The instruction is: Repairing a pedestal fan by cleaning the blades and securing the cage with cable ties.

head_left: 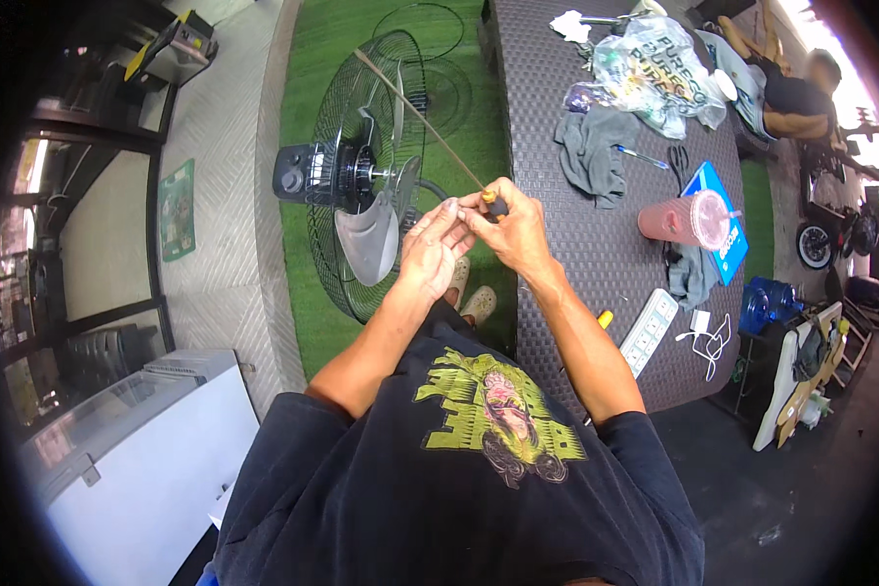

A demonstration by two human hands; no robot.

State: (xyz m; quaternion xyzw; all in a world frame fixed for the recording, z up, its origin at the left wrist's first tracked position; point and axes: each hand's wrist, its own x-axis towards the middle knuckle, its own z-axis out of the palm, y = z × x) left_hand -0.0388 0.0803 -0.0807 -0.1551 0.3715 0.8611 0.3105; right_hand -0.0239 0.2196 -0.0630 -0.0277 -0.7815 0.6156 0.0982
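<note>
Both my hands meet above the edge of a dark woven table (596, 244). My right hand (514, 227) grips a thin brownish stick (415, 107) at its dark-capped lower end. The stick slants up and left across a fan. My left hand (436, 244) pinches with its fingertips right beside the right hand, touching that same end. Below the stick stands a black fan (361, 176) with grey blades and an open wire cage, on green artificial turf (332, 59).
On the table lie a grey cloth (596, 146), a plastic bag (654, 73), a pink lidded cup (684, 217), a blue box (718, 210), scissors, a pen and a white power strip (648, 332). A white chest freezer (137, 449) stands lower left. Another person (801, 93) sits far right.
</note>
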